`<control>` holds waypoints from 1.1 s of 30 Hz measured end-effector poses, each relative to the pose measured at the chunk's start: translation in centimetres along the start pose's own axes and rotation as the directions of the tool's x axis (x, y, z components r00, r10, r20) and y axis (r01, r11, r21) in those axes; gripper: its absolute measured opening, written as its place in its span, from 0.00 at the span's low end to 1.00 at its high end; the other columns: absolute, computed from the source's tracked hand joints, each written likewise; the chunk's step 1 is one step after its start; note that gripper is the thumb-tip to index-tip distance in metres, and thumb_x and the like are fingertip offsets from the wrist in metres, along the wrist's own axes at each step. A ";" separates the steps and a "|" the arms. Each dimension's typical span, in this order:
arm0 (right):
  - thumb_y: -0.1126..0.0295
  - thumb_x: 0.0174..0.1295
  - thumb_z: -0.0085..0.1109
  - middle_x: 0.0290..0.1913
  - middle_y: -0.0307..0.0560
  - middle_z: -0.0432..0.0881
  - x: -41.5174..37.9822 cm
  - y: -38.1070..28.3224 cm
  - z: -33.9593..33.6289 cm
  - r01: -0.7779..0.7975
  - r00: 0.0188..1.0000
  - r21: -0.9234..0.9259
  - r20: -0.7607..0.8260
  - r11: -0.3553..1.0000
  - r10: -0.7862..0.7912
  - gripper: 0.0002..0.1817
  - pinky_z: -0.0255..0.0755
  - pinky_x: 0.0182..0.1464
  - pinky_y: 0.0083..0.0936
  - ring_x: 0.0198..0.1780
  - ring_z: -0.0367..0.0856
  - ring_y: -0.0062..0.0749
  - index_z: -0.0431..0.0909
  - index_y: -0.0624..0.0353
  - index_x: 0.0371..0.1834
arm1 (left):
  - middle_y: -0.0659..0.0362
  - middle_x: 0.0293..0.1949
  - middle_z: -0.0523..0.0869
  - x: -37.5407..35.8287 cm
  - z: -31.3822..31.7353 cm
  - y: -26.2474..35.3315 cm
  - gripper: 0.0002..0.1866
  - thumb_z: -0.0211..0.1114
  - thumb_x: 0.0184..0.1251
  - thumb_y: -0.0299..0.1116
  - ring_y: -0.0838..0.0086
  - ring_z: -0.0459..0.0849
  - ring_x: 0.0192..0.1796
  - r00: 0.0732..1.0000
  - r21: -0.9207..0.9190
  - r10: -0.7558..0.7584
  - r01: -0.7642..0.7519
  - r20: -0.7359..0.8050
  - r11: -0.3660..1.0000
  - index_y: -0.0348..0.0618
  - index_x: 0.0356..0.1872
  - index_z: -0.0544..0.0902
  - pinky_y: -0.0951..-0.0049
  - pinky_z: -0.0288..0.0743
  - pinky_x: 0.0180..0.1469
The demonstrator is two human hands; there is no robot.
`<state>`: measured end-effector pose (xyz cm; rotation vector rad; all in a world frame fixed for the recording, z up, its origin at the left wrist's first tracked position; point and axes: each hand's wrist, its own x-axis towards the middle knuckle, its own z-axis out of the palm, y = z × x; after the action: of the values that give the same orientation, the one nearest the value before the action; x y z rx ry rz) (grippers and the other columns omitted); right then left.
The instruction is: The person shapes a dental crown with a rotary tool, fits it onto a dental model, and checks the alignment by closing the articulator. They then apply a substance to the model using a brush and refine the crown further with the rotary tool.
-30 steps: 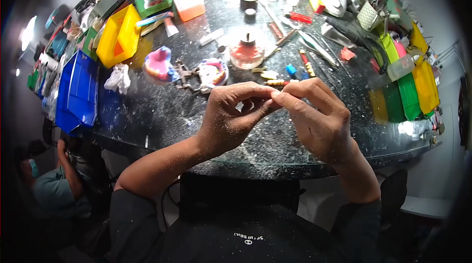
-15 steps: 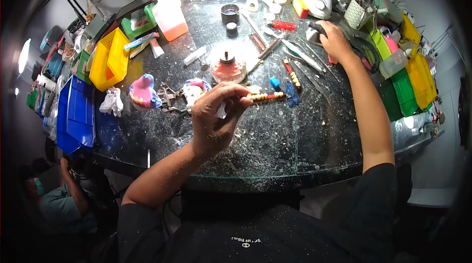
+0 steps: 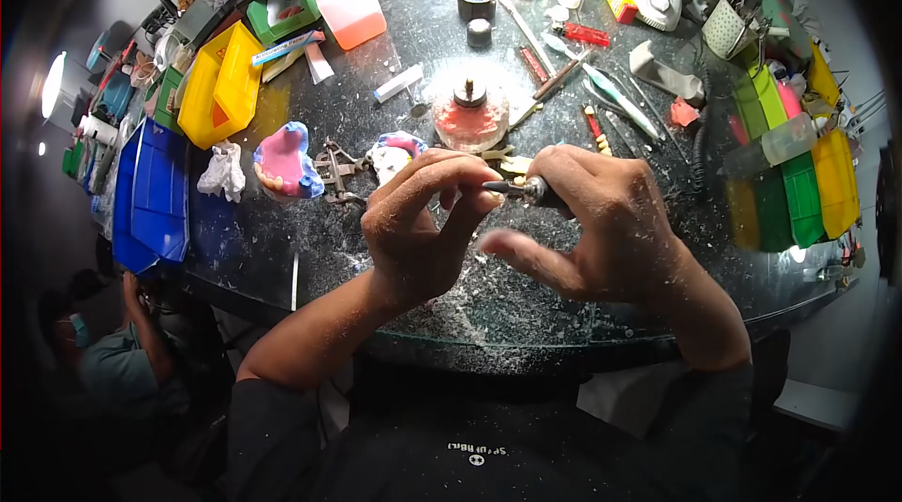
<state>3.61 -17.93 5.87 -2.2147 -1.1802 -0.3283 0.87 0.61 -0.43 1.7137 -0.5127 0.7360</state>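
Observation:
Over the dusty bench, my left hand (image 3: 413, 216) is closed in a pinch; whatever small piece lies between the fingertips is too hidden to name. My right hand (image 3: 606, 220) grips a rotary handpiece (image 3: 537, 189), its thumb held apart below. The tool's pointed tip reaches the left fingertips. Just behind the left hand is a pink and blue dental model (image 3: 395, 150), partly covered by it. A metal articulator (image 3: 338, 169) and another pink and blue model with teeth (image 3: 287, 159) sit to the left.
A spirit burner (image 3: 470, 117) stands behind my hands. Tooth strips (image 3: 594, 126), a teal-and-white tool (image 3: 615, 98) and a handpiece stand (image 3: 665, 70) lie to the right. Yellow (image 3: 221, 89) and blue (image 3: 150, 197) bins line the left. Another person (image 3: 122, 361) sits lower left.
My right hand has come from the stand at the back right to the middle, bringing the handpiece to my left fingertips. My left hand keeps its pinch. The view has shifted slightly.

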 end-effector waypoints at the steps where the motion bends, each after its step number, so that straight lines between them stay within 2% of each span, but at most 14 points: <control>1: 0.47 0.54 0.69 0.20 0.45 0.74 0.0 0.0 0.2 -0.042 0.999 -0.051 0.007 0.998 0.042 0.26 0.70 0.22 0.28 0.19 0.77 0.32 0.74 0.62 0.28 | 0.57 0.35 0.86 0.0 0.0 -0.1 0.09 0.72 0.56 0.25 0.78 0.80 0.29 1.000 0.000 0.007 -0.007 0.001 1.000 0.37 0.37 0.83 0.80 0.72 0.30; 3: 0.44 0.54 0.66 0.17 0.44 0.74 0.0 -0.1 0.4 -0.121 0.992 -0.155 0.017 0.981 0.125 0.26 0.72 0.20 0.31 0.18 0.78 0.36 0.72 0.58 0.23 | 0.57 0.35 0.86 0.0 -0.1 -0.1 0.09 0.72 0.56 0.25 0.78 0.80 0.30 1.000 0.004 0.016 -0.016 0.007 1.000 0.37 0.37 0.83 0.79 0.72 0.31; 4: 0.44 0.54 0.66 0.16 0.44 0.74 0.0 0.0 0.4 -0.125 0.992 -0.159 0.004 0.979 0.127 0.26 0.71 0.19 0.31 0.17 0.78 0.35 0.72 0.57 0.20 | 0.57 0.35 0.87 0.0 -0.2 -0.1 0.09 0.72 0.56 0.24 0.77 0.81 0.31 1.000 0.009 0.019 -0.019 0.012 1.000 0.37 0.37 0.83 0.79 0.72 0.31; 7: 0.45 0.53 0.67 0.17 0.44 0.75 0.0 0.0 0.4 -0.143 0.989 -0.139 0.020 0.980 0.148 0.26 0.72 0.19 0.31 0.17 0.79 0.35 0.72 0.57 0.19 | 0.56 0.35 0.87 0.2 -0.4 0.0 0.09 0.72 0.56 0.24 0.76 0.82 0.32 0.998 0.026 0.045 -0.045 0.032 0.999 0.37 0.37 0.83 0.78 0.73 0.32; 10: 0.46 0.53 0.67 0.17 0.45 0.75 0.0 -0.1 0.3 -0.147 0.987 -0.140 0.046 0.979 0.155 0.25 0.72 0.20 0.30 0.17 0.79 0.35 0.72 0.57 0.19 | 0.56 0.35 0.87 0.2 -0.3 -0.3 0.09 0.72 0.56 0.24 0.74 0.83 0.34 0.998 0.008 0.051 -0.051 0.030 0.999 0.37 0.36 0.83 0.77 0.74 0.33; 13: 0.49 0.51 0.72 0.17 0.43 0.72 -0.2 -0.1 0.5 -0.143 0.988 -0.105 0.036 0.984 0.147 0.24 0.66 0.18 0.29 0.15 0.75 0.31 0.74 0.60 0.22 | 0.55 0.35 0.86 0.1 -0.5 -0.3 0.09 0.72 0.55 0.24 0.72 0.84 0.35 0.998 0.010 0.049 -0.050 0.048 0.999 0.36 0.36 0.83 0.76 0.75 0.35; 16: 0.46 0.53 0.67 0.17 0.44 0.76 0.0 -0.1 0.3 -0.151 0.987 -0.136 0.036 0.979 0.157 0.25 0.72 0.19 0.30 0.18 0.80 0.34 0.72 0.57 0.19 | 0.54 0.35 0.86 0.4 -0.5 -0.1 0.09 0.72 0.55 0.23 0.71 0.85 0.37 0.995 0.030 0.080 -0.081 0.053 0.996 0.36 0.37 0.83 0.74 0.77 0.38; 20: 0.47 0.53 0.67 0.16 0.44 0.75 0.0 -0.3 0.3 -0.143 0.988 -0.136 0.031 0.980 0.148 0.25 0.71 0.19 0.29 0.17 0.79 0.33 0.73 0.58 0.20 | 0.53 0.35 0.86 0.3 -0.6 -0.1 0.10 0.72 0.55 0.22 0.70 0.86 0.38 0.994 0.004 0.083 -0.084 0.065 0.996 0.35 0.37 0.82 0.72 0.79 0.42; 23: 0.47 0.53 0.67 0.16 0.44 0.75 -0.1 -0.2 0.4 -0.134 0.990 -0.124 0.014 0.983 0.137 0.24 0.71 0.18 0.28 0.17 0.79 0.33 0.73 0.58 0.20 | 0.53 0.35 0.86 0.6 -0.5 0.1 0.09 0.71 0.55 0.22 0.69 0.86 0.38 0.992 0.056 0.120 -0.122 0.050 0.991 0.35 0.37 0.82 0.72 0.79 0.42; 25: 0.47 0.53 0.68 0.16 0.44 0.75 -0.1 -0.4 0.3 -0.139 0.989 -0.127 0.038 0.982 0.145 0.24 0.71 0.18 0.28 0.17 0.79 0.33 0.74 0.58 0.20 | 0.53 0.35 0.86 0.5 -0.5 0.0 0.09 0.71 0.55 0.22 0.69 0.86 0.38 0.992 0.040 0.111 -0.114 0.059 0.993 0.35 0.37 0.82 0.72 0.79 0.41; 28: 0.50 0.51 0.72 0.16 0.43 0.71 -0.2 -0.2 0.5 -0.139 0.990 -0.093 0.005 0.986 0.140 0.24 0.66 0.19 0.28 0.15 0.73 0.31 0.73 0.60 0.22 | 0.53 0.35 0.86 0.6 -0.5 0.2 0.08 0.71 0.56 0.22 0.69 0.86 0.38 0.992 0.022 0.119 -0.120 0.052 0.993 0.35 0.37 0.82 0.72 0.79 0.41; 33: 0.51 0.50 0.73 0.16 0.43 0.70 -0.1 -0.4 0.3 -0.142 0.989 -0.092 0.020 0.986 0.145 0.24 0.66 0.19 0.27 0.16 0.73 0.30 0.73 0.61 0.22 | 0.52 0.35 0.86 0.6 -0.5 0.1 0.08 0.70 0.57 0.21 0.70 0.86 0.38 0.989 0.020 0.136 -0.137 0.050 0.990 0.34 0.37 0.82 0.72 0.79 0.41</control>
<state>3.17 -17.63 5.73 -2.3743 -1.0308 -0.2983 1.08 1.08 0.17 1.7339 -0.6627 0.8025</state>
